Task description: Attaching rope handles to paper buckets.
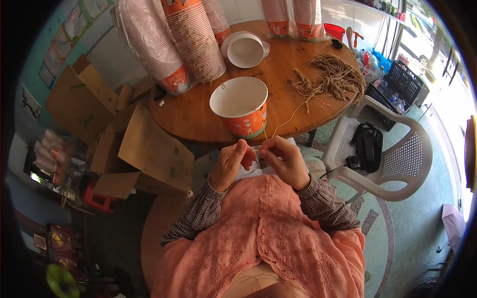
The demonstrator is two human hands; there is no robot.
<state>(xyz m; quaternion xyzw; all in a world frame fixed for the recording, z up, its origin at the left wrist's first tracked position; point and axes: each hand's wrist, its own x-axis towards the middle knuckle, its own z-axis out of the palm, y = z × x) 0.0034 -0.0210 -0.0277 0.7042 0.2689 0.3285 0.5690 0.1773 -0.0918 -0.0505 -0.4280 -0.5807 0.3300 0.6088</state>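
Observation:
A large orange paper bucket (243,124) with a white inside stands at the table's near edge, just beyond my hands. Thin tan string (285,122) runs at its right side and down to my right hand (284,160). The thumb and fingertips of that hand are pinched on the string. Close by on the left is my left hand (229,163), thumb raised and fingers loosely bent, with nothing visible in it. A small knot or loop of string shows at the bucket's left rim. Both hands are held in front of my body, below the bucket.
Tall stacks of paper buckets (196,44) in plastic wrap stand at the back of the round wooden table (191,116). A white bowl-like container (246,51) lies behind the bucket. Tangled string (338,77) lies right. Open cardboard boxes (154,149) flank me left; a plastic chair (405,161) holds a black bag.

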